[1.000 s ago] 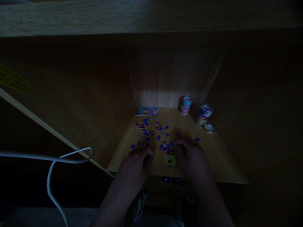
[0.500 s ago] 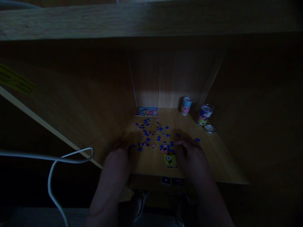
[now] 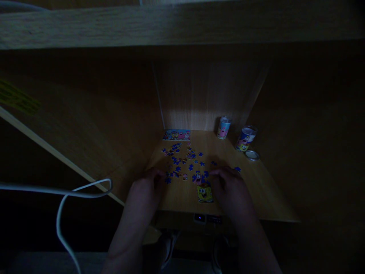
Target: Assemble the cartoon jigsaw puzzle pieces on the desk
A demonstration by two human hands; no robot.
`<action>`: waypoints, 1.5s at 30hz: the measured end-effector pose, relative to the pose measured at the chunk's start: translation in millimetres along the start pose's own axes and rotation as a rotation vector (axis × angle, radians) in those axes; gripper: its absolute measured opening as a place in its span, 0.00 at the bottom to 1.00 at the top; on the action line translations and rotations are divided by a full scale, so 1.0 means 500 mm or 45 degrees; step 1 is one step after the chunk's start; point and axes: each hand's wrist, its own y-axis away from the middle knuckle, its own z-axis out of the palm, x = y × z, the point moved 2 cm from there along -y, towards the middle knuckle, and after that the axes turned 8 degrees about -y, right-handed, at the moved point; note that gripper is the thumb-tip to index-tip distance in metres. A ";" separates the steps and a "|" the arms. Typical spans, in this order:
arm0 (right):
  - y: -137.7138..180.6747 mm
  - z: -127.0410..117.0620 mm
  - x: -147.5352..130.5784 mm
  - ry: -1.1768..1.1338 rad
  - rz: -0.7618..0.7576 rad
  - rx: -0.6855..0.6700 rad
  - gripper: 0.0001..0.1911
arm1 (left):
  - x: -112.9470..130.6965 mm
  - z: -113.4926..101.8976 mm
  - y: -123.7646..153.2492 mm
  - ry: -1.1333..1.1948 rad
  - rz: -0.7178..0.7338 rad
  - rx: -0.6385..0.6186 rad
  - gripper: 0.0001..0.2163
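Note:
Several loose blue jigsaw pieces (image 3: 182,160) lie scattered on a dim wooden desk (image 3: 265,190). A joined yellow cartoon patch of the puzzle (image 3: 205,193) sits near the front edge. My right hand (image 3: 230,188) rests beside that patch, fingers curled towards the pieces just above it. My left hand (image 3: 146,188) is at the desk's left front, its fingertips bent over a blue piece (image 3: 167,180); the dark hides whether it grips it.
A printed picture card (image 3: 176,134) lies at the back. Two cartoon tins (image 3: 224,127) (image 3: 245,138) stand back right, with a round lid (image 3: 252,155) beside them. A white cable (image 3: 61,205) loops at the left. A shelf board (image 3: 182,23) overhangs.
My left hand slid from the middle of the desk out to the left front edge, then crept slightly right. The right hand stayed put.

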 end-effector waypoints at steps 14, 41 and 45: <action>0.007 -0.002 -0.012 -0.382 -0.074 -0.229 0.04 | 0.128 0.098 0.050 0.513 0.681 0.138 0.10; -0.002 0.008 -0.003 0.063 0.059 -0.164 0.09 | 0.148 0.092 0.051 0.170 0.914 -0.125 0.05; -0.003 0.007 -0.007 0.137 -0.004 -0.170 0.08 | 0.146 0.096 0.051 0.170 0.923 -0.126 0.05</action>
